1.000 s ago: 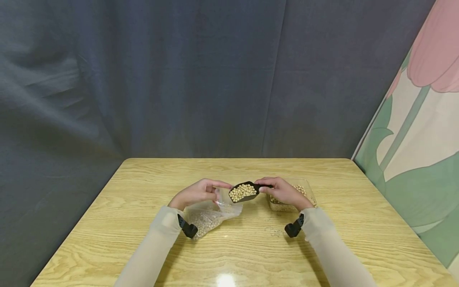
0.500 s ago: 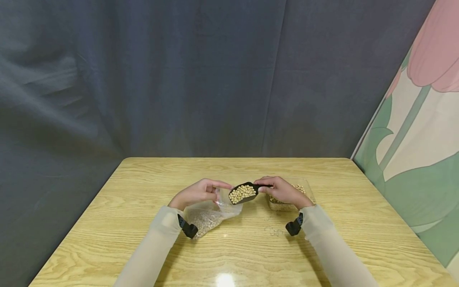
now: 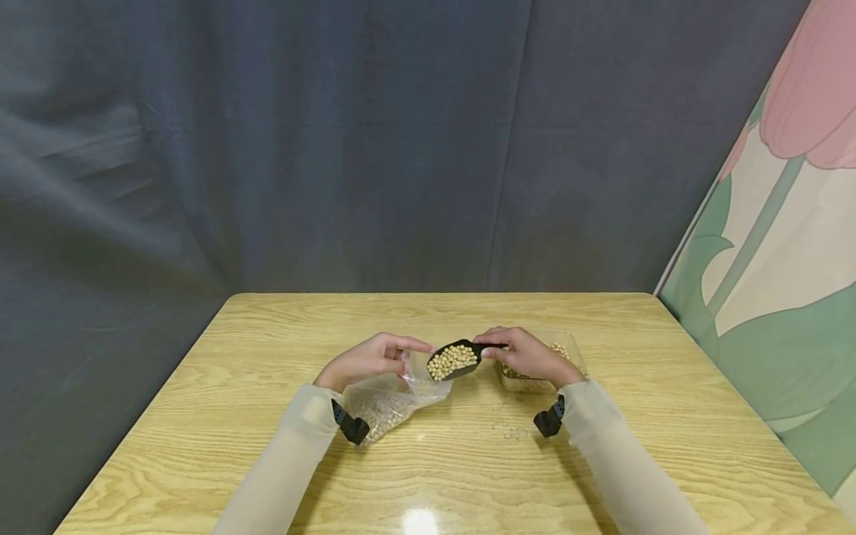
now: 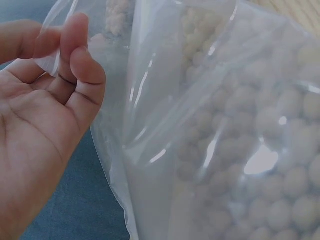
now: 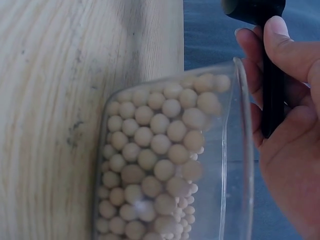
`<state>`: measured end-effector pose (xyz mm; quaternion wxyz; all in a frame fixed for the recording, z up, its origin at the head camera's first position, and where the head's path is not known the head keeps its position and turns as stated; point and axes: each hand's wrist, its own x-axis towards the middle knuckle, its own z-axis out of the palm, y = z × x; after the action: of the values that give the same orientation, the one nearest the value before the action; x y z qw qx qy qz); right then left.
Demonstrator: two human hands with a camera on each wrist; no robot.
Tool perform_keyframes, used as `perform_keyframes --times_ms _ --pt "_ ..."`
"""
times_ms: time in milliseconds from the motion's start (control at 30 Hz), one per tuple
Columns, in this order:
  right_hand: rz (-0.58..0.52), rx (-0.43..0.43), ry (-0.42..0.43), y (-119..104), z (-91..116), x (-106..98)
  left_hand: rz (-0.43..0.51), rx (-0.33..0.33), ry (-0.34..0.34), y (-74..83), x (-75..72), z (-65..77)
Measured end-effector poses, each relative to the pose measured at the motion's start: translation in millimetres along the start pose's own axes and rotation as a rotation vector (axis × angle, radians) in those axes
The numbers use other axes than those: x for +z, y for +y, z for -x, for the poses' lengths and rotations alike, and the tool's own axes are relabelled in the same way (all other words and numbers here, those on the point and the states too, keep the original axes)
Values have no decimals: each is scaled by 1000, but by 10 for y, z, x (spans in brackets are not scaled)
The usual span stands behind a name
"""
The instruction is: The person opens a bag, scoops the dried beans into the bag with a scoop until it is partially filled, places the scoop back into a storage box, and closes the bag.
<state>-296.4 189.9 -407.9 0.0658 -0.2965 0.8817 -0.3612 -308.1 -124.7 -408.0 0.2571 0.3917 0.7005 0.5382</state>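
Observation:
My right hand (image 3: 528,355) grips the short handle of a black scoop (image 3: 470,367) heaped with pale round soybeans (image 3: 449,361). The scoop's front lip overlaps the mouth of a clear plastic bag (image 3: 396,405) in the head view. My left hand (image 3: 364,362) pinches the bag's top edge, its index finger stretched toward the scoop. In the left wrist view, thumb and fingers (image 4: 82,75) hold the film, and soybeans fill the bag's lower part (image 4: 270,175). A clear box (image 5: 239,150) of soybeans stands under my right hand, partly hidden by it in the head view.
The wooden table (image 3: 287,319) carries bag and box. Faint dark marks (image 3: 511,431) show on its surface in front of the box. A dark curtain (image 3: 374,148) hangs behind, and a flower-patterned panel (image 3: 776,282) stands along the right.
Both hands stay almost where they were, the right one drifting very slightly upward in view. The scoop keeps its load over the bag's mouth.

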Motion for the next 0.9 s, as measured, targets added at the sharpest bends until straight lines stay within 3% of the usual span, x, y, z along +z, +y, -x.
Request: perform_keyframes --times_ms 900 --pt "109 -66 -16 -91 -11 -61 -12 7 -3 -22 -4 -14"
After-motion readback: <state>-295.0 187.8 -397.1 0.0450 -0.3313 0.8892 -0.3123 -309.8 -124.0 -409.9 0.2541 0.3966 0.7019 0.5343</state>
